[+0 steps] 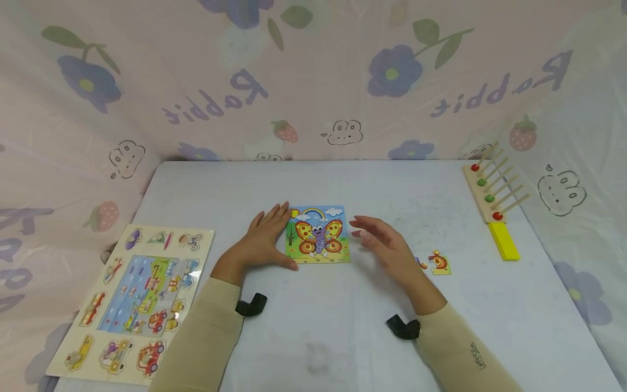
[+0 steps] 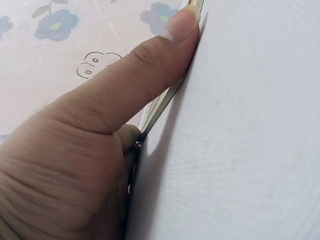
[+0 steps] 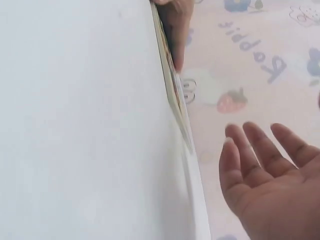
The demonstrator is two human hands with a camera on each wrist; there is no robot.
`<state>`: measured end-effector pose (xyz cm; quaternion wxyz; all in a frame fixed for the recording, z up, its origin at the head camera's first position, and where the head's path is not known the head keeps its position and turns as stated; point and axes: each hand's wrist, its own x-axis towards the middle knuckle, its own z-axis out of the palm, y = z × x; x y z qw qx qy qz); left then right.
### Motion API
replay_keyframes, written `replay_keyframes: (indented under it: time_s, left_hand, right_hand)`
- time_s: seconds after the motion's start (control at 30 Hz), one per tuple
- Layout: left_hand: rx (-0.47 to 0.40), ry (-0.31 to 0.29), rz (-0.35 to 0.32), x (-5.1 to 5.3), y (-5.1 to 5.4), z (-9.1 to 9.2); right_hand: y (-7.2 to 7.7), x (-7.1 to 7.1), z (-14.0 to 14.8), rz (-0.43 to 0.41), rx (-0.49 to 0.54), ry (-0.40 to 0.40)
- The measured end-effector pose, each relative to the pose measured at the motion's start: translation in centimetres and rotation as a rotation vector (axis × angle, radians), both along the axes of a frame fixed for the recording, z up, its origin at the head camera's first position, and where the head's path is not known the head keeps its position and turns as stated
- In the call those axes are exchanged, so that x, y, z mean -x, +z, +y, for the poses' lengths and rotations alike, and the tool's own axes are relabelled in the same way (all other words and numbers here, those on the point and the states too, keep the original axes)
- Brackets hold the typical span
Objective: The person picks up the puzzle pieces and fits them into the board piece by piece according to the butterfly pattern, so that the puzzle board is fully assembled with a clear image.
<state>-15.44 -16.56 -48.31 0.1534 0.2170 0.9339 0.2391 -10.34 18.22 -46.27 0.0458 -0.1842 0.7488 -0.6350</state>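
Observation:
A square butterfly picture puzzle (image 1: 318,234) lies flat on the white table in the middle of the head view. At its left side rests my left hand (image 1: 259,242), with the fingers spread along the edge and the thumb at the near left corner. The left wrist view shows that thumb (image 2: 155,65) straight against the board's thin edge. My right hand (image 1: 389,250) hovers just right of the puzzle, touching nothing, its fingers loosely bent. Beyond the right hand lie loose puzzle pieces (image 1: 441,263), partly hidden by the wrist.
A large vehicle peg puzzle board (image 1: 204,239) lies at the table's left. Toward the back right stands a wooden rack (image 1: 477,190) with thin upright sticks and red and green beads; a yellow block (image 1: 504,241) touches its near end. Printed curtains (image 1: 313,81) enclose the table.

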Motion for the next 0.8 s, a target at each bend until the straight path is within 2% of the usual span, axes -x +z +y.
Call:
replay_keyframes:
  time_s: [0.2, 0.33, 0.43, 0.53, 0.67, 0.8]
  left_hand:
    - [-0.004, -0.005, -0.005, 0.0, 0.0, 0.1]
    - [0.002, -0.005, -0.010, 0.0, 0.0, 0.1]
    - [0.003, -0.002, -0.015, 0.0, 0.1, 0.2]
    - [0.001, -0.001, -0.016, -0.1, 0.2, 0.2]
    - [0.004, 0.000, -0.010, -0.1, 0.3, 0.2]
    - [0.006, 0.001, -0.011, -0.2, 0.3, 0.1]
  right_hand:
    - [0.1, -1.0, 4.4, -0.028, 0.094, -0.042]
    - [0.3, -1.4, 7.1, -0.070, 0.280, -0.075]
    - [0.5, -1.6, 9.0, -0.082, 0.373, -0.104]
    - [0.4, -1.9, 10.6, -0.090, 0.415, -0.129]
    - [0.5, -2.0, 12.0, -0.103, 0.428, -0.179]
    - [0.5, -2.0, 12.8, -0.089, 0.427, -0.188]
